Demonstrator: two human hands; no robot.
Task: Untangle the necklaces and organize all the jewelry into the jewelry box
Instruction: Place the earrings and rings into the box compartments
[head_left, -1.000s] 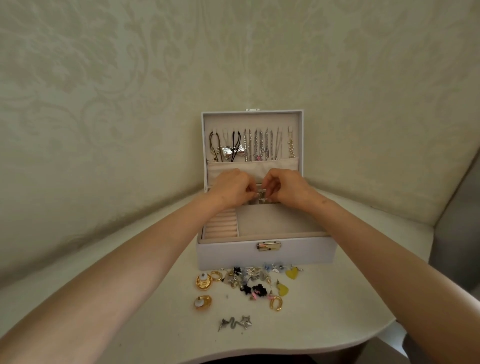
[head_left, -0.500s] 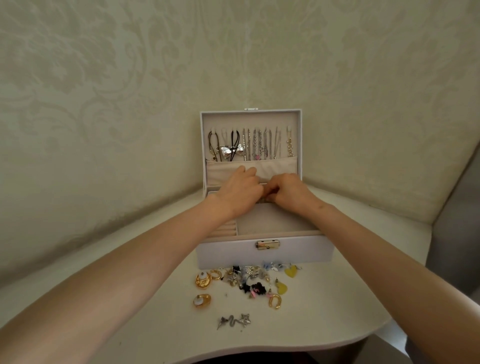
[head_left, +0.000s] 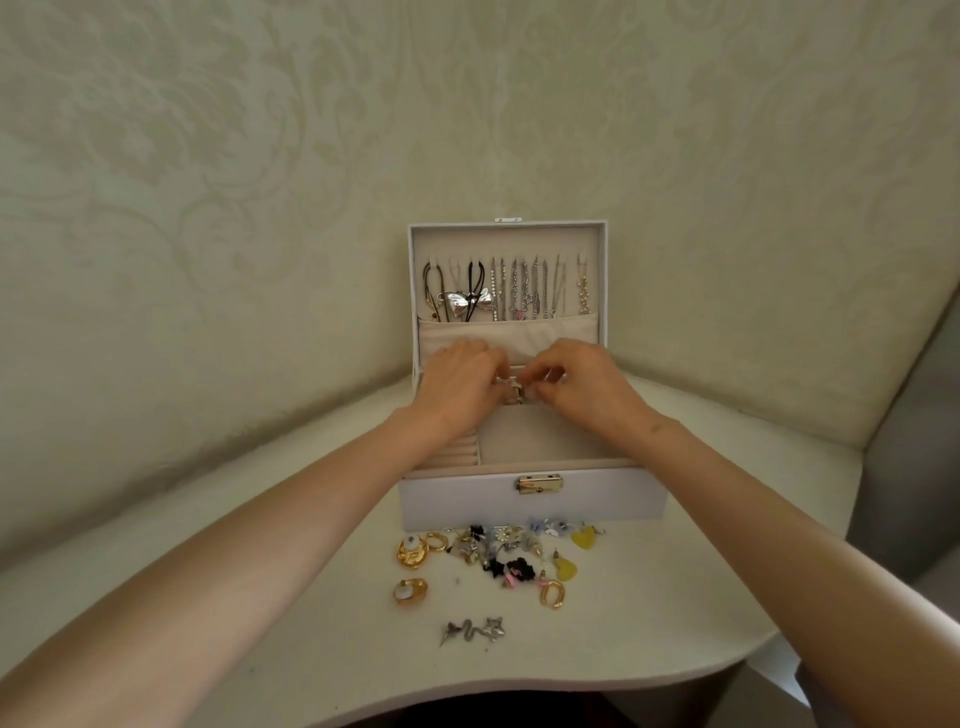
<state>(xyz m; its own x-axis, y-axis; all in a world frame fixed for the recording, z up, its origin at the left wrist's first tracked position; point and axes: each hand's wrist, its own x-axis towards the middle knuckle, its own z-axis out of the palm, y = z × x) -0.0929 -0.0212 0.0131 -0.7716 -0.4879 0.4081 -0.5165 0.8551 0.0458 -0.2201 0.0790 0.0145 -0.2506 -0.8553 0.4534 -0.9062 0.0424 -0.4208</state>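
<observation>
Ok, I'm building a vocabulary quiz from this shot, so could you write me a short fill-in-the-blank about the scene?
1. The jewelry box is ____.
2. The necklaces hang in a row inside its ____.
3. The loose earrings lie on the table, in ____ of the box.

Missing words: open; lid; front.

Place: I read this as a home, a dressing corner.
Walls: pale damask wallpaper (head_left: 208, 208) meeting at a corner.
Furniture: small white table (head_left: 675, 597) carrying a jewelry box (head_left: 530, 501).
</observation>
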